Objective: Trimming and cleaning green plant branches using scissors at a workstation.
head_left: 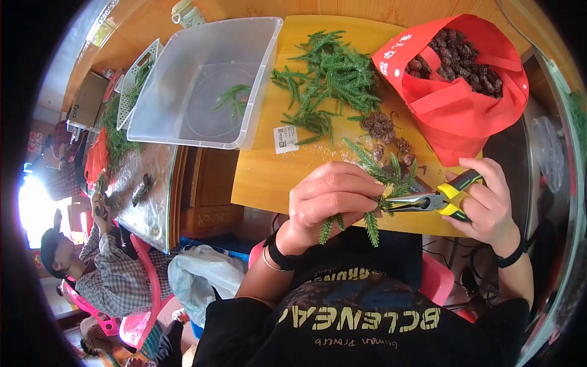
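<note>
My left hand [327, 199] pinches a green artificial pine sprig [372, 227] over the near edge of the yellow table [266, 177]. Its tips stick out above and below my fingers. In my right hand [494, 208] is a pair of needle-nose pliers [454, 192] with yellow and black handles. The plier jaws point left and reach the sprig's middle, beside my left fingertips; exactly what they grip is hidden. Just beyond the sprig lie several brown pine cones [379, 126]. Farther back on the table is a heap of loose green sprigs [345, 70].
A red bag [443, 119] full of pine cones [458, 58] stands at the back right. At the table's left is a clear plastic bin [268, 73] with a sprig inside. A white label [285, 140] lies near it. Another person [125, 275] works at a table on the far left.
</note>
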